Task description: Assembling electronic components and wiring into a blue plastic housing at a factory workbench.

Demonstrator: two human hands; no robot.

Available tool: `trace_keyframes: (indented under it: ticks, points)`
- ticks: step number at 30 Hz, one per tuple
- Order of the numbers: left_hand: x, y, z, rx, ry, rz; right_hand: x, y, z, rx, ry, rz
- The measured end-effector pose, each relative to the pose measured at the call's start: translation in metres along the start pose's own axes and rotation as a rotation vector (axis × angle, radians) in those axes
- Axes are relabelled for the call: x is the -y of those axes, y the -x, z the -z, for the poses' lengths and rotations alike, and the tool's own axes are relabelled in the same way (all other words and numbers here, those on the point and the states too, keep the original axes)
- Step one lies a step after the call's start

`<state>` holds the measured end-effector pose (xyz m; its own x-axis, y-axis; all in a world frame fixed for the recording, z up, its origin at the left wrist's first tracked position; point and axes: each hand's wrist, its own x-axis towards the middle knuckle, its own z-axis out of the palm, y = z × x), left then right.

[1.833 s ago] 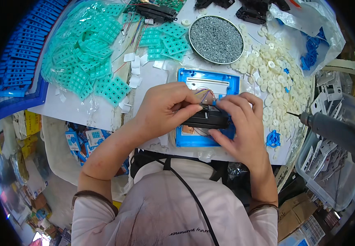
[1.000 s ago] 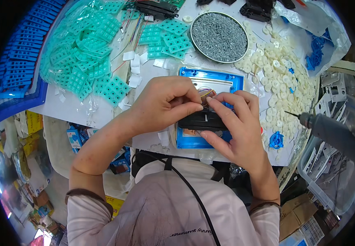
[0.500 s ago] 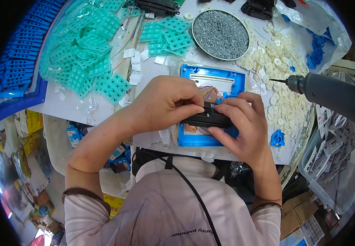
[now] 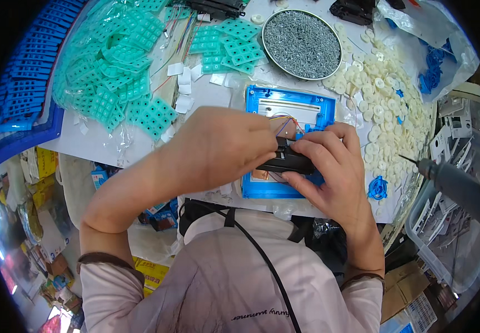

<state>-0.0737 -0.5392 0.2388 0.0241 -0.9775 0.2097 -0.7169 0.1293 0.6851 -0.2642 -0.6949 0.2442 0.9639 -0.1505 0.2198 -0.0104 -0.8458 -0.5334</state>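
A black plastic part (image 4: 291,162) is held over an open blue plastic casing (image 4: 249,102) by my right hand (image 4: 337,166). The right thumb grips its near side and the fingers press on its top. My left hand (image 4: 226,144) is closed at the part's left end, with its fingertips curled against it. The back of the left hand hides whatever those fingers pinch. Thin coloured wires (image 4: 282,120) run inside the casing, beside a copper-coloured piece (image 4: 260,174). A blue round plastic piece (image 4: 377,188) lies to the right of the right hand.
A round tray of screws (image 4: 302,44) stands behind the casing. Green rubber keypads (image 4: 123,66) are heaped at left, white discs (image 4: 381,119) at right. A grey electric screwdriver (image 4: 456,186) hangs at right, above a clear bin (image 4: 445,277). Blue parts (image 4: 37,66) are stacked far left.
My left hand has rolled over, its back now covering the fingertips and the part's left end. The hanging screwdriver has swung toward me and to the right. My right hand keeps its grip.
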Motion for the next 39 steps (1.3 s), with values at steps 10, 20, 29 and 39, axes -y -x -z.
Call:
trace_keyframes:
  ticks: [10, 20, 29, 39]
  points:
    - [-0.022, 0.019, -0.011, -0.109, 0.1, 0.195, -0.002, -0.004, 0.0, 0.062, 0.046, 0.081]
    - [-0.003, -0.002, 0.001, 0.033, 0.224, 0.303, 0.01, -0.009, 0.004, 0.117, 0.194, 0.107]
    - [0.017, -0.021, 0.006, 0.143, 0.339, 0.326, 0.012, -0.011, 0.009, 0.178, 0.174, 0.088]
    - [0.012, -0.033, 0.009, 0.215, 0.131, 0.201, 0.008, -0.011, 0.007, 0.153, 0.151, 0.105]
